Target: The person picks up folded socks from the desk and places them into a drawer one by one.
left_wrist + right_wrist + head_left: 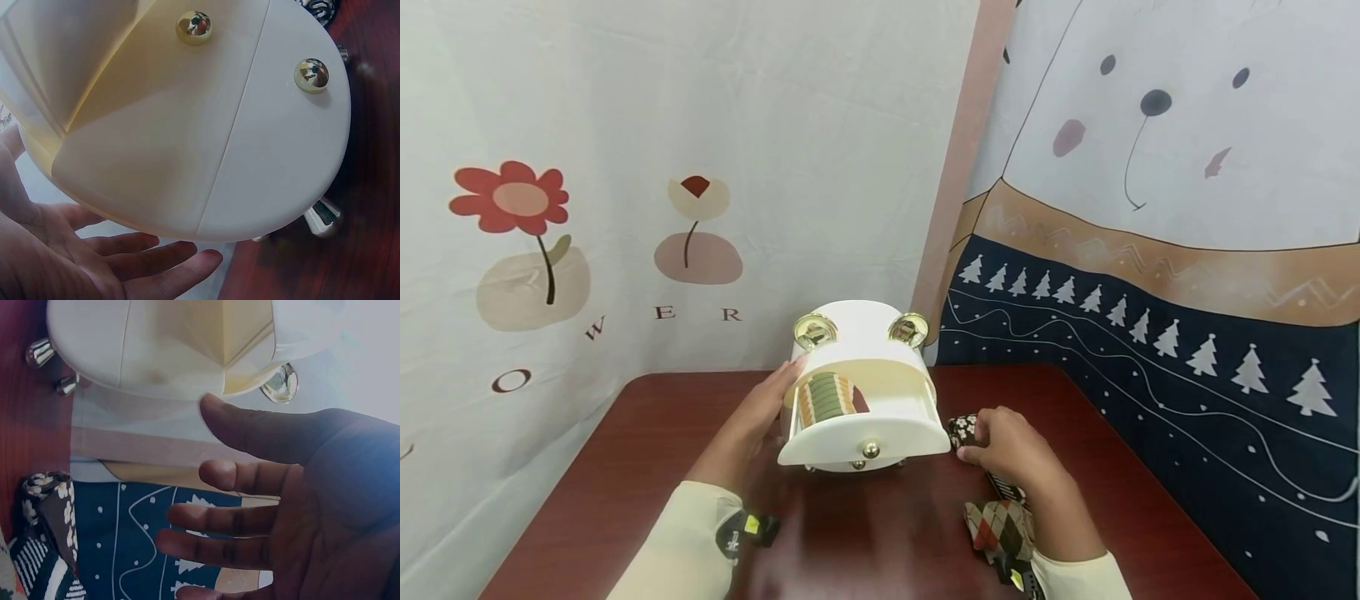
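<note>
A white rounded box with two gold ear-like discs stands on the table, its upper drawer pulled out. Inside that drawer lies a rolled cloth with green, cream and orange stripes. My left hand is at the box's left side, its fingers extended along the edge. To the right of the box, my right hand is beside a dark floral cloth roll. In the right wrist view its fingers are spread and relaxed, holding nothing, with the thumb near the box's side.
A black-and-white striped cloth roll lies next to the floral one. Closer to me on the dark red table is an argyle cloth roll, partly behind my right wrist. Printed curtains hang behind and to the right.
</note>
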### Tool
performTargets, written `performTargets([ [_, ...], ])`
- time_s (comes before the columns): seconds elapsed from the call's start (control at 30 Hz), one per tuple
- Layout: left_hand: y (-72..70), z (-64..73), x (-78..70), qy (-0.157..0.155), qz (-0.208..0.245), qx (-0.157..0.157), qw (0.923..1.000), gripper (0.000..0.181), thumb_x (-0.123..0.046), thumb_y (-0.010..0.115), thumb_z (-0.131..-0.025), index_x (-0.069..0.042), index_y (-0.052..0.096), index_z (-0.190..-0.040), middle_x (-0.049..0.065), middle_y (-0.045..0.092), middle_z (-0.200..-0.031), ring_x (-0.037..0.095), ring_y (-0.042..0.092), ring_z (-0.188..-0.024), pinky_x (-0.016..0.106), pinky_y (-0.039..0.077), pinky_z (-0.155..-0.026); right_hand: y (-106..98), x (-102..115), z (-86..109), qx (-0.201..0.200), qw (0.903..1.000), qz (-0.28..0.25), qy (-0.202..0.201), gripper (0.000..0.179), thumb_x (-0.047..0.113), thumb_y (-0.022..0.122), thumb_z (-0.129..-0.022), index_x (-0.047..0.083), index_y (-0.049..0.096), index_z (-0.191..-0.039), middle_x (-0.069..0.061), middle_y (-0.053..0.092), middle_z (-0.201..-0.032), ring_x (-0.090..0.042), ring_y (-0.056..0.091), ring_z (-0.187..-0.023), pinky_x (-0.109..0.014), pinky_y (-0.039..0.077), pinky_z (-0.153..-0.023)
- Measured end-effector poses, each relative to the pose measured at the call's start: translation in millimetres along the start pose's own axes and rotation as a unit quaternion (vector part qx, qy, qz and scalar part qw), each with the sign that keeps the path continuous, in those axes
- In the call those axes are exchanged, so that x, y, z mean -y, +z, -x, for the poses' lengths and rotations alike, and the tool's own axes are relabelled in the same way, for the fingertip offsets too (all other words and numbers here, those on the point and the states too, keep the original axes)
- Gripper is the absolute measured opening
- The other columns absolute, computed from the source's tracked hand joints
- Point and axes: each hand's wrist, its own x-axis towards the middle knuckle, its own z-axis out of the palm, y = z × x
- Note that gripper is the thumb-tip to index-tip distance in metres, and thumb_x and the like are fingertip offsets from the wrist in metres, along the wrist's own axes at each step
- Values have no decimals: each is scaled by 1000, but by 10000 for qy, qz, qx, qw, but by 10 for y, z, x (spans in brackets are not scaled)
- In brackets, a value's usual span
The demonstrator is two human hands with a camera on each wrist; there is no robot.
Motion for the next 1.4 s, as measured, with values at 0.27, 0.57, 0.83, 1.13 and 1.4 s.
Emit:
performTargets([
  [0.27,0,-14,0,33,12,38,10000,100,-83,42,-103,-25,8,-178,13,61,-132,20,66,-103,39,54,-86,32,-141,36,953,9945,-155,-409,37,6,96,-80,7,59,-83,-1,50,-73,-18,48,-67,-32,39,-62],
  [0.57,8,10,-21,81,9,78,9999,103,-85,42,-102,-24,5,-178,19,54,-152,24,65,-118,49,55,-100,132,-232,71,1489,9882,-41,-363,36,-5,94,-72,9,62,-83,-3,56,-73,-19,53,-65,-32,44,-60],
  [0.83,5,15,-20,21,-98,33,9999,104,-86,41,-101,-26,6,-178,19,56,-151,26,63,-120,52,53,-101,249,-347,78,1694,9845,22,-449,36,-12,90,-66,10,65,-78,0,62,-77,-19,54,-73,-31,45,-64],
  [1.13,-2,32,-28,-35,-126,29,9999,105,-87,41,-101,-26,5,-178,19,56,-151,28,62,-124,53,53,-100,331,-527,98,1988,9774,-199,-689,38,-17,86,-64,10,65,-80,0,65,-75,-19,53,-73,-29,42,-63],
  [1.4,-11,44,-24,-59,-180,1,9998,105,-88,40,-100,-26,5,-178,21,55,-154,29,63,-124,51,54,-99,372,-617,116,2082,9716,-518,-995,45,-24,77,-58,10,63,-85,0,66,-79,-18,52,-75,-27,41,-64],
])
